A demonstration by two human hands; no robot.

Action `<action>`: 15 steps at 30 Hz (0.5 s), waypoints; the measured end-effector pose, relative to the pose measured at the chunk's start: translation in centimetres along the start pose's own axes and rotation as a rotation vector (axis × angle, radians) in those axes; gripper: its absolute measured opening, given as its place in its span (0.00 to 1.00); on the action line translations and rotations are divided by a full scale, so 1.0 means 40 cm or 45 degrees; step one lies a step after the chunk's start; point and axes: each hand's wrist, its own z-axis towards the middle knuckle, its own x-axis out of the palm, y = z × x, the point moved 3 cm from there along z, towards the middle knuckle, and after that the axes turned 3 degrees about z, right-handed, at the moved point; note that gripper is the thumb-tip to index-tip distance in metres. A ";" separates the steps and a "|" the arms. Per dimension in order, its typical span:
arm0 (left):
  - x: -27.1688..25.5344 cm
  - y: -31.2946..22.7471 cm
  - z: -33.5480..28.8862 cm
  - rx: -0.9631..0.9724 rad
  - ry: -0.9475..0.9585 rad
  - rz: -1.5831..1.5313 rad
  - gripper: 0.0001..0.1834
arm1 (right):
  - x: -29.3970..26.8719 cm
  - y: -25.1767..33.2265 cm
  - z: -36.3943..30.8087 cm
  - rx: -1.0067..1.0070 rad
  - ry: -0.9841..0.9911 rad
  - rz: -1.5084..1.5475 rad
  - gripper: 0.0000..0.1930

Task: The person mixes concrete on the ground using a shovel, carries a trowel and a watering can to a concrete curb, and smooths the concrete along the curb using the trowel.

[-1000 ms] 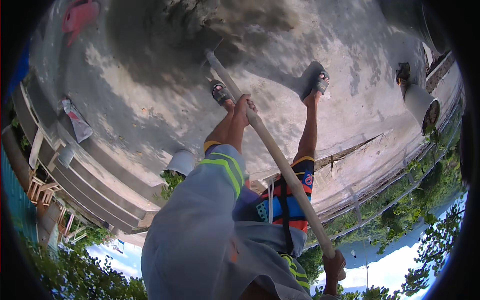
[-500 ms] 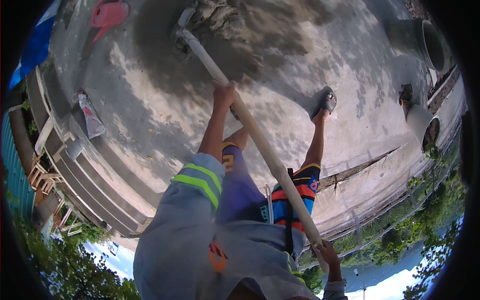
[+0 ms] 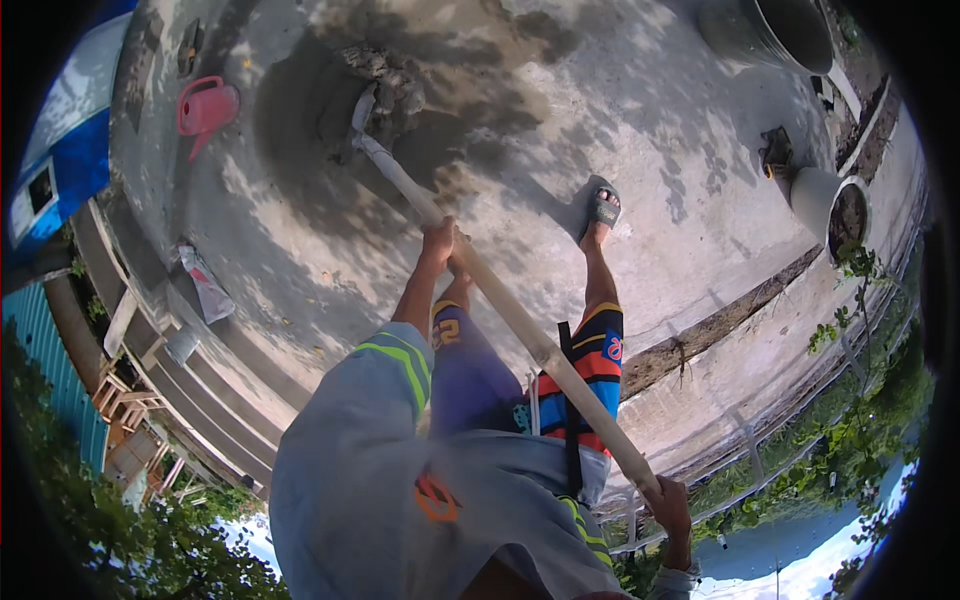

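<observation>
A hoe with a long pale wooden handle point(image 3: 540, 345) slants across my body from lower right to upper left. My left hand point(image 3: 438, 243) is wrapped round the handle partway up. Close to the near end of the handle, my right hand point(image 3: 670, 508) grips it too. At the far end, the hoe's narrow grey blade point(image 3: 363, 108) rests against the left side of a heap of wet grey mortar point(image 3: 388, 85). A dark damp patch surrounds the heap on the concrete.
A red watering can point(image 3: 207, 108) stands at upper left, a crumpled white bag point(image 3: 205, 285) near the steps point(image 3: 215, 375). Large round containers point(image 3: 765, 30) are at upper right, a smaller pale one point(image 3: 815, 205) below. My sandalled foot point(image 3: 605, 205) is right of the handle.
The view has tilted, bringing the watering can and mortar heap lower in the picture. Both hands keep their grip, and the blade stays beside the heap.
</observation>
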 end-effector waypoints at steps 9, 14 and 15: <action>0.342 -0.198 -0.140 -0.129 0.315 -1.214 0.10 | -0.582 -0.008 -0.062 -0.348 -0.902 -0.745 0.20; 0.653 -0.357 -0.037 -0.192 0.510 -1.518 0.12 | -0.934 0.103 -0.157 -0.044 -1.122 -1.143 0.20; 0.741 -0.415 -0.071 -0.181 0.517 -1.606 0.12 | -1.005 0.127 -0.215 -0.116 -1.338 -1.313 0.21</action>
